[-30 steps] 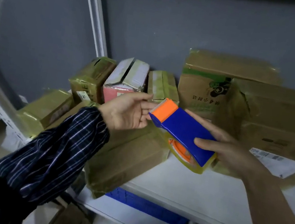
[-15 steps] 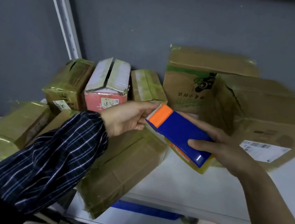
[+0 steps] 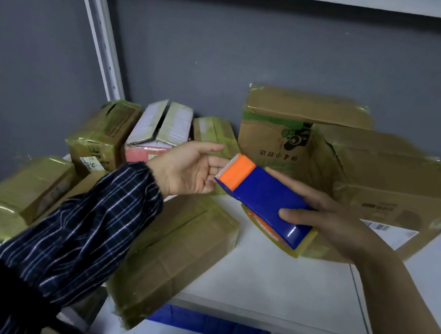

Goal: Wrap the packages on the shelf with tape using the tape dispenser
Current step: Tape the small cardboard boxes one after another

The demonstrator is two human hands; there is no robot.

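Nearest: flat package (image 3: 178,253) lies at the shelf (image 3: 280,287) front edge, left of centre, its near corner overhanging. Brown cardboard under glossy yellowish tape. Judging by looks it is stiffish, light and slick on the taped faces, so grab it by the long edges, not the flat top.

Above the shelf's middle: tape dispenser (image 3: 266,200), held in the air, touching no box. Right hand (image 3: 329,223) wraps the blue body, thumb across the top face, fingers round the far side. Probably light, rigid plastic. The body is the place to hold; keep skin off the toothed orange end. Yellow roll shows underneath.

Left hand (image 3: 187,167): fingers loosely spread, tips at that toothed end. Can't tell if they pinch a tape end; no tape visible there.

Back edge: large box (image 3: 390,189) toward the right, printed box (image 3: 287,125) behind it, small boxes (image 3: 158,130) toward the back left corner. All look taped already, corners dented.
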